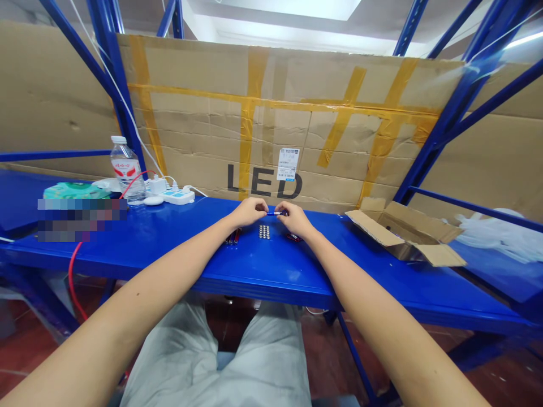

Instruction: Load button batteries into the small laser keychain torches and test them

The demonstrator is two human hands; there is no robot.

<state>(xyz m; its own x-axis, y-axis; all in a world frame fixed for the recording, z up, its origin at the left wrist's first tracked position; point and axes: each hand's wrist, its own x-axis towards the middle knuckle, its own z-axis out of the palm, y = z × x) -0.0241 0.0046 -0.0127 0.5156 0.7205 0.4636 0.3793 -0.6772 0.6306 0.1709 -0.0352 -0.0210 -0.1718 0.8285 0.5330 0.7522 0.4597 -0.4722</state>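
A slim blue-and-silver tube (276, 213) lies level between my two hands, above the blue table. My left hand (250, 212) pinches its left end. At the other end, my right hand (294, 219) has its fingers closed round the tube and hides part of it. Just in front of the hands, several small silver round pieces (264, 232) stand in tight rows on the table. Under my left wrist are several slim dark red tubes (233, 237), partly covered by the forearm. More dark red tubes (292, 237) lie beneath my right hand.
An opened cardboard box (394, 232) stands on the right. At the left are a water bottle (126, 169), a white power strip (178, 195), a green packet (76, 191) and a red cable (73, 271). A large taped cardboard panel (203, 135) closes off the back of the blue table (161, 237).
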